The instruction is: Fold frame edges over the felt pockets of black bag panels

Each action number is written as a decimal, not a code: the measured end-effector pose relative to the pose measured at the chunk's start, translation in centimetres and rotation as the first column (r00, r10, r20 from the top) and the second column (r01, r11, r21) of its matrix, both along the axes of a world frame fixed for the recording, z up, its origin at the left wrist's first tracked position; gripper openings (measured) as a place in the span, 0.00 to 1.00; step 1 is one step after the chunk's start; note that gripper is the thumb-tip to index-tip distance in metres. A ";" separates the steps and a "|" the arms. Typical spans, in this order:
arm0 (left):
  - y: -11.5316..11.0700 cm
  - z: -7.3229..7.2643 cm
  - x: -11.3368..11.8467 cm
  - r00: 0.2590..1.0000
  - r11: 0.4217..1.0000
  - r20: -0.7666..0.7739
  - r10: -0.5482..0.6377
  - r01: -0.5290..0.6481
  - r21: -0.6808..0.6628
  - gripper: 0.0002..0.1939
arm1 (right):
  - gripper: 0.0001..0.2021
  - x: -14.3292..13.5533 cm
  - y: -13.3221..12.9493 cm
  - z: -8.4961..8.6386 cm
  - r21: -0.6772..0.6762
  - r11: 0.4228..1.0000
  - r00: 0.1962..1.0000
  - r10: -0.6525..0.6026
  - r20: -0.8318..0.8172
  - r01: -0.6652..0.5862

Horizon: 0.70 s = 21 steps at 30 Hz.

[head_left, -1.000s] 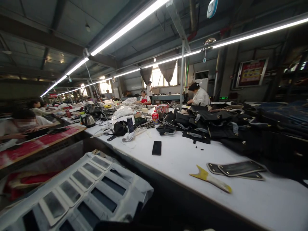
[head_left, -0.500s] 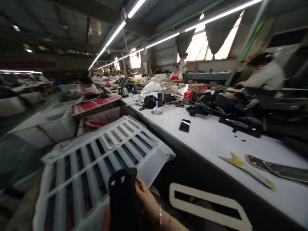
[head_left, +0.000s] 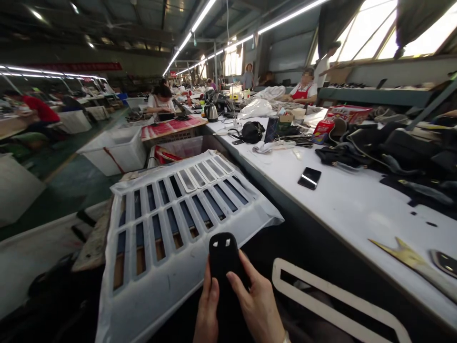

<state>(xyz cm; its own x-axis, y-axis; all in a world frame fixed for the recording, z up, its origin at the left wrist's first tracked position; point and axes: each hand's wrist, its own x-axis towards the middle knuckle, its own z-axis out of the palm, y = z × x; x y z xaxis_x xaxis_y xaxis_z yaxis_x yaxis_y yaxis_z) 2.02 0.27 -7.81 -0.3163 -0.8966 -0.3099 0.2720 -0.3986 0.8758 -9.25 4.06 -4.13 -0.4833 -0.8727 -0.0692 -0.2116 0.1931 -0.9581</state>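
A black flat piece [head_left: 228,267] with a rounded end and two small slots is held upright low in the middle of the view. My left hand [head_left: 207,307] grips its left edge, fingers along the side. On the opposite edge, my right hand [head_left: 259,300] has its thumb on the front face. The lower part of the piece fades into the dark below. Just beyond the hands lies a whitish slotted sheet [head_left: 157,281] with two rows of long openings. A few pale oblong frames [head_left: 185,181] rest on its far rows. To the right is a larger cream oblong frame [head_left: 310,291].
A long white worktable [head_left: 342,209] runs along the right, bearing a phone [head_left: 309,178], a yellow-tipped tool [head_left: 402,252] and heaped black pieces [head_left: 403,147]. White bins [head_left: 117,147] stand at left. Other people sit at tables farther back.
The view has swung left, so the surroundings shift right. My left hand, earlier a blur at the piece's edge, now shows clearly on it. My right thumb now shows on the front.
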 end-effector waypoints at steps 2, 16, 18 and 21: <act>0.2 0.3 0.0 0.992 0.999 0.121 0.023 -0.017 -0.048 0.35 | 0.32 0.1 0.1 -0.7 0.002 1.000 1.000 -0.009 0.020 0.009; -1.0 0.9 0.0 0.989 0.993 0.142 0.037 -0.020 -0.119 0.29 | 0.21 1.0 1.7 -1.3 -0.203 0.970 0.883 -0.020 0.469 0.131; -2.6 1.6 -0.2 0.994 0.980 0.093 0.058 -0.038 -0.197 0.27 | 0.23 1.1 2.2 -1.3 -0.209 0.976 0.863 0.057 0.502 0.057; -4.3 2.4 -0.5 0.998 0.963 0.064 0.009 0.009 -0.270 0.25 | 0.29 0.0 2.1 -0.5 -0.173 0.984 0.913 0.108 0.393 -0.042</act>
<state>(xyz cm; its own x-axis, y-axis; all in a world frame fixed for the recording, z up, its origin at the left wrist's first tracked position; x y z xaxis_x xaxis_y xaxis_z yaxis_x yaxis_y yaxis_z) 1.53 -4.07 -5.42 -0.3040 -0.9496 -0.0760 0.2122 -0.1453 0.9664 -9.29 6.20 -4.68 -0.3764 -0.9209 -0.1013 0.1869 0.0317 -0.9819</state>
